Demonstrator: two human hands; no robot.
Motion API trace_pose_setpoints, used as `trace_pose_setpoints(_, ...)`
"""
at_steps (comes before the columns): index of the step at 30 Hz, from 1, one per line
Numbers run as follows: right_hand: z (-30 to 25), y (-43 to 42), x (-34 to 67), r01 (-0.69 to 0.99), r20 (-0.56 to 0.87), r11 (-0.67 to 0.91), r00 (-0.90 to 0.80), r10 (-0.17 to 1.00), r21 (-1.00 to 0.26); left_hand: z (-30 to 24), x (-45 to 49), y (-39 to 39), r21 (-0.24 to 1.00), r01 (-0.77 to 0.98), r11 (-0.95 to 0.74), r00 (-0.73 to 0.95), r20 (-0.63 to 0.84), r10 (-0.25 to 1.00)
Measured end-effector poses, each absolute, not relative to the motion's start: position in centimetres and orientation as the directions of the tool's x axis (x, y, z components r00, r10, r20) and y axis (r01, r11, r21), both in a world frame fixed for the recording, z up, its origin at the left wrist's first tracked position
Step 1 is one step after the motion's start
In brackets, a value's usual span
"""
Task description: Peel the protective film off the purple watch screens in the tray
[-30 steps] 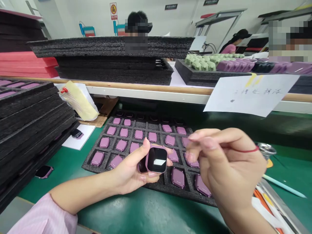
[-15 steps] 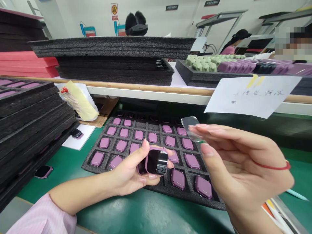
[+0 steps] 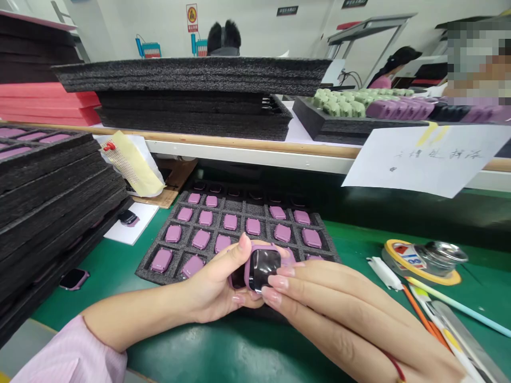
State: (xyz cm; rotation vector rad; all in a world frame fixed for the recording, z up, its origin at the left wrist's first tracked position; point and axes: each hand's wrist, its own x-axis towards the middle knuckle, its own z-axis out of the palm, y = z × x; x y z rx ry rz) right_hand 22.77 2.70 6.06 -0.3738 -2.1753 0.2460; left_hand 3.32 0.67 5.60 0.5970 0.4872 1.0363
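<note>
My left hand (image 3: 215, 290) is closed round a purple watch body (image 3: 263, 267) with a glossy black screen, held above the front edge of a black foam tray (image 3: 159, 274). My right hand (image 3: 343, 314) lies alongside it, fingers stretched out and pressed together, with the fingertips touching the lower right edge of the screen. No film shows in the right hand. The tray's pockets hold several purple watch bodies (image 3: 199, 238) lying back-up.
Stacked black foam trays (image 3: 48, 186) rise at the left, with loose watch bodies (image 3: 74, 278) beside them. A tape roll (image 3: 423, 255), pens and tools lie at the right. A shelf (image 3: 247, 151) above carries more foam trays and a paper note (image 3: 431, 159). Other people work beyond.
My right hand peeled a clear film off the screen and lifted it, then came down empty with its fingertips on the watch. The left hand stayed nearly still.
</note>
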Motion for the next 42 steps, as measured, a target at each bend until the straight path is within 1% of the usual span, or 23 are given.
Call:
trace_pose_setpoints(3, 6.4, 3.4, 22.4, 0.134, 0.746, 0.956, -0.601, 0.287, -0.26, 5.7, 3.4, 0.5, 0.673, -0.637, 0.376, 0.407, -0.121, 0.905)
trace_pose_setpoints(5, 6.6, 4.0, 22.0, 0.117, 0.759, 0.978, -0.617, 0.206, -0.171, 5.6, 3.5, 0.4, 0.7, -0.627, 0.344, 0.37, -0.121, 0.921)
trace_pose_setpoints(6, 6.6, 4.3, 21.7, 0.128, 0.768, 0.982, -0.612, 0.186, -0.136, 5.4, 3.5, 0.4, 0.72, -0.615, 0.321, 0.353, -0.112, 0.929)
trace_pose_setpoints(7, 6.5, 4.4, 21.4, 0.155, 0.78, 0.979, -0.594, 0.197, -0.129, 5.3, 3.6, 0.3, 0.745, -0.598, 0.296, 0.339, -0.099, 0.935)
trace_pose_setpoints(8, 6.4, 4.5, 21.0, 0.186, 0.785, 0.97, -0.573, 0.238, -0.158, 5.1, 3.7, 0.3, 0.769, -0.58, 0.27, 0.326, -0.085, 0.942)
trace_pose_setpoints(10, 6.2, 4.5, 20.6, 0.213, 0.747, 0.932, -0.557, 0.364, -0.294, 4.6, 3.9, 0.2, 0.807, -0.54, 0.239, 0.295, -0.085, 0.952)
trace_pose_setpoints(12, 6.0, 4.6, 20.4, 0.173, 0.695, 0.889, -0.567, 0.442, -0.425, 4.4, 4.0, 0.3, 0.811, -0.537, 0.231, 0.267, -0.096, 0.959)
trace_pose_setpoints(14, 6.1, 4.9, 20.5, 0.114, 0.681, 0.865, -0.569, 0.461, -0.489, 4.5, 3.9, 0.3, 0.778, -0.564, 0.275, 0.285, -0.129, 0.95)
trace_pose_setpoints(17, 6.3, 5.4, 20.8, 0.09, 0.685, 0.858, -0.563, 0.463, -0.506, 5.0, 3.7, 0.3, 0.721, -0.6, 0.347, 0.333, -0.169, 0.928)
trace_pose_setpoints(19, 6.3, 5.5, 20.8, 0.1, 0.679, 0.862, -0.574, 0.458, -0.497, 5.3, 3.5, 0.3, 0.711, -0.608, 0.354, 0.325, -0.185, 0.927)
trace_pose_setpoints(21, 6.3, 5.6, 20.8, 0.1, 0.68, 0.878, -0.593, 0.431, -0.468, 5.5, 3.4, 0.4, 0.712, -0.61, 0.349, 0.319, -0.183, 0.93)
trace_pose_setpoints(24, 6.3, 6.5, 20.8, 0.067, 0.704, 0.913, -0.614, 0.356, -0.403, 5.6, 3.5, 0.5, 0.697, -0.621, 0.36, 0.33, -0.185, 0.926)
trace_pose_setpoints(25, 6.2, 7.3, 20.8, 0.074, 0.71, 0.911, -0.603, 0.365, -0.406, 5.6, 3.6, 0.6, 0.681, -0.635, 0.363, 0.318, -0.198, 0.927)
trace_pose_setpoints(27, 5.8, 9.7, 20.7, 0.145, 0.703, 0.875, -0.542, 0.46, -0.461, 5.6, 3.7, 0.6, 0.649, -0.662, 0.375, 0.276, -0.253, 0.927)
trace_pose_setpoints(28, 5.4, 11.4, 20.6, 0.224, 0.684, 0.829, -0.478, 0.551, -0.512, 5.5, 3.8, 0.7, 0.637, -0.666, 0.388, 0.262, -0.287, 0.921)
trace_pose_setpoints(29, 4.9, 13.2, 20.3, 0.28, 0.663, 0.791, -0.434, 0.61, -0.544, 5.4, 3.9, 0.7, 0.627, -0.662, 0.41, 0.26, -0.321, 0.911)
trace_pose_setpoints(32, 2.4, 18.3, 19.0, 0.399, 0.599, 0.721, -0.401, 0.693, -0.567, 4.7, 4.1, 0.7, 0.632, -0.6, 0.491, 0.326, -0.368, 0.871)
trace_pose_setpoints(35, -0.7, 21.3, 17.2, 0.477, 0.523, 0.692, -0.453, 0.722, -0.541, 3.8, 4.3, 0.6, 0.701, -0.475, 0.532, 0.444, -0.33, 0.833)
trace_pose_setpoints(37, -2.4, 21.9, 16.3, 0.491, 0.493, 0.686, -0.477, 0.728, -0.537, 3.5, 4.3, 0.6, 0.777, -0.348, 0.525, 0.521, -0.305, 0.797)
trace_pose_setpoints(39, -3.1, 21.7, 15.8, 0.477, 0.483, 0.686, -0.488, 0.727, -0.55, 3.5, 4.3, 0.6, 0.834, -0.219, 0.507, 0.573, -0.311, 0.759)
trace_pose_setpoints(41, -2.3, 20.9, 15.9, 0.445, 0.5, 0.688, -0.475, 0.724, -0.573, 3.7, 4.2, 0.7, 0.869, -0.143, 0.474, 0.562, -0.323, 0.761)
trace_pose_setpoints(42, -1.5, 20.1, 16.1, 0.422, 0.518, 0.691, -0.46, 0.721, -0.587, 3.8, 4.1, 0.8, 0.879, -0.134, 0.457, 0.539, -0.323, 0.778)
